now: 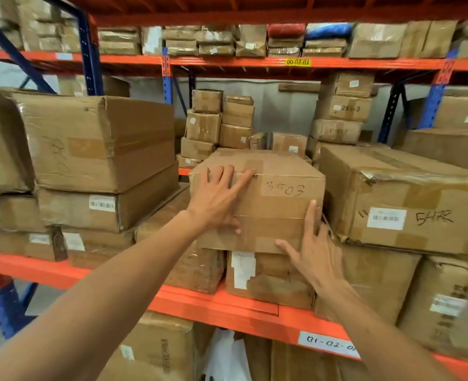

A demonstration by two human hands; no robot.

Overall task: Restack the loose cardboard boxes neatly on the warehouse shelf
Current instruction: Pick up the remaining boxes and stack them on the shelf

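Note:
A taped cardboard box marked "3503" (279, 188) sits on top of a lower box (268, 281) in the middle of the orange shelf (216, 306). My left hand (216, 199) lies flat against the box's front face, fingers spread up to its top edge. My right hand (312, 251) presses its lower right corner, fingers spread, index finger pointing up along the right edge. Neither hand wraps around the box.
A big stack of boxes (101, 149) stands to the left and a large box marked "54" (409, 204) to the right, close beside the middle box. Smaller boxes (219, 125) are stacked behind. Blue uprights (90, 50) frame the rack; more boxes fill the shelves above and below.

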